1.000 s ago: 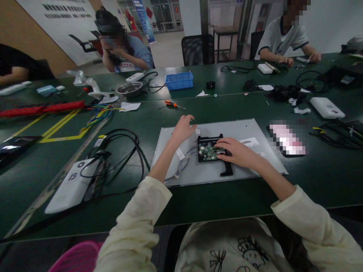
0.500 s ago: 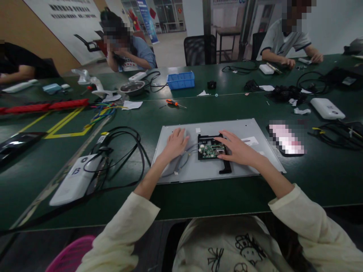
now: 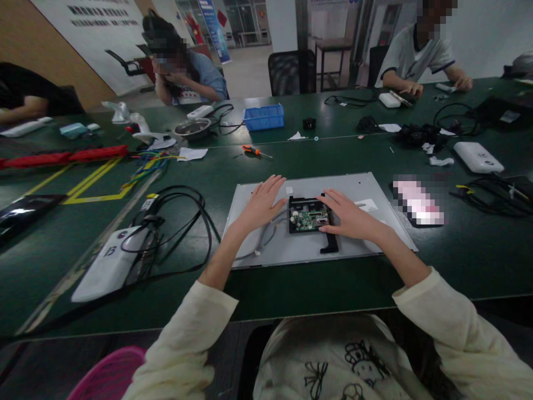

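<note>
Board (image 3: 307, 220) sits on a grey panel (image 3: 291, 250); left hand (image 3: 262, 204) at its ten o'clock, right hand (image 3: 350, 215) at three, both spread wide

Panel (image 3: 293, 247) on table (image 3: 300, 291), nr. front edge; frame (image 3: 328, 243) approx. mid-panel, w/ circuit board (image 3: 306, 220) in it; cable (image 3: 270, 236) L of frame. L hand (image 3: 260, 205) over panel's L part; R hand (image 3: 347, 218) at frame's R side (contact unclear at this angle). L of panel: looped cord (image 3: 202, 208). R: phone (image 3: 418, 203). Behind panel: screwdriver (image 3: 252, 150); farther back, bin (image 3: 264, 122), bowl (image 3: 194, 135) to its L.
</note>
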`<state>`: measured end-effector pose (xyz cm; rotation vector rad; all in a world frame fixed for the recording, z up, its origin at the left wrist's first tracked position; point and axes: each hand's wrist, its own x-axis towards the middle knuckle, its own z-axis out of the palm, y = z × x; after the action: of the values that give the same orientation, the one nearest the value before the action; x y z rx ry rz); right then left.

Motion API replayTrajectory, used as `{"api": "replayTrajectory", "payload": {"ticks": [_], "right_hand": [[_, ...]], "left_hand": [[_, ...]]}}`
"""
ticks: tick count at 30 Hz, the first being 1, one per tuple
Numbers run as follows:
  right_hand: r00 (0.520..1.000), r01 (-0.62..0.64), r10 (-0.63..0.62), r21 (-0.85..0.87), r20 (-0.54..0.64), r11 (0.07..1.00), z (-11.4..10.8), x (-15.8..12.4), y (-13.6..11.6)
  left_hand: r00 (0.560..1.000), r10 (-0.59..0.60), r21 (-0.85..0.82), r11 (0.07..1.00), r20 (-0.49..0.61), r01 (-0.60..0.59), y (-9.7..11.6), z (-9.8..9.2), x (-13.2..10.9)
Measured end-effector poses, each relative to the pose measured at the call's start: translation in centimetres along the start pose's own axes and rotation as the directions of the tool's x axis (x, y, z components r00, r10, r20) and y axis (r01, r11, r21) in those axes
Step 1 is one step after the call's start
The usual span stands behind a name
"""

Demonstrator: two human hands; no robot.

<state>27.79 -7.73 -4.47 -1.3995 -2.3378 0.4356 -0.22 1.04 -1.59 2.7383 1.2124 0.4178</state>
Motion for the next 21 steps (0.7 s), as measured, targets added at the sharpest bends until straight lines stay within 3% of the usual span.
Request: {"api": "replayTrajectory", "payload": {"ticks": [3,6,14,21], "right_hand": [[1.0,-0.012,0.012,0.004,0.013,1.0,0.3,0.0,0.1],[1.0,-0.021,0.021,0.0,0.018,1.0,0.3,-0.1,0.0],[0.998,-0.038,0.038,0.0,0.043,0.999,-0.2,-0.1,-0.6],[0.998,-0.03,0.03,0.017,0.047,0.999,-0.1,-0.1,-0.3]], "left_hand": [[0.994,0.097,-0.175,0.981,0.052,-0.086,2.6,0.0,-0.1],[0.987,0.121,-0.266,0.96,0.102,-0.09,3.4,0.7,-0.6],[0.975,0.145,-0.414,0.908,0.169,-0.063,1.3,0.7,-2.0],[0.969,0.162,-0.419,0.905,0.184,-0.071,1.0,1.0,-2.0]]}}
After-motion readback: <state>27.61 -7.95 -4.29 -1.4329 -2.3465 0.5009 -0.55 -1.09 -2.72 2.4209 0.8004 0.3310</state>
